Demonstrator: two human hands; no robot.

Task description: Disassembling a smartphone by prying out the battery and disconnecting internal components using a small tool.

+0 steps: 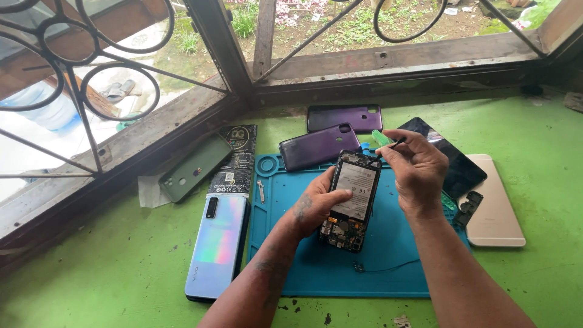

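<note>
Green workbench by a window: left hand (316, 203) grips an opened phone (352, 200) over the blue mat (388, 267), right hand (416, 167) pinching a thin tool (388, 147) whose slip could damage internals.

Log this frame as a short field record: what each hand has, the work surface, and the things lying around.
left hand: holds the opened phone, back cover off, battery and boards showing
right hand: pinches a thin black tool, tip at the phone's top edge
surface: blue mat on a green table
left of mat: iridescent phone, green case
behind mat: two purple back covers
right of mat: dark screen panel, gold phone
</note>
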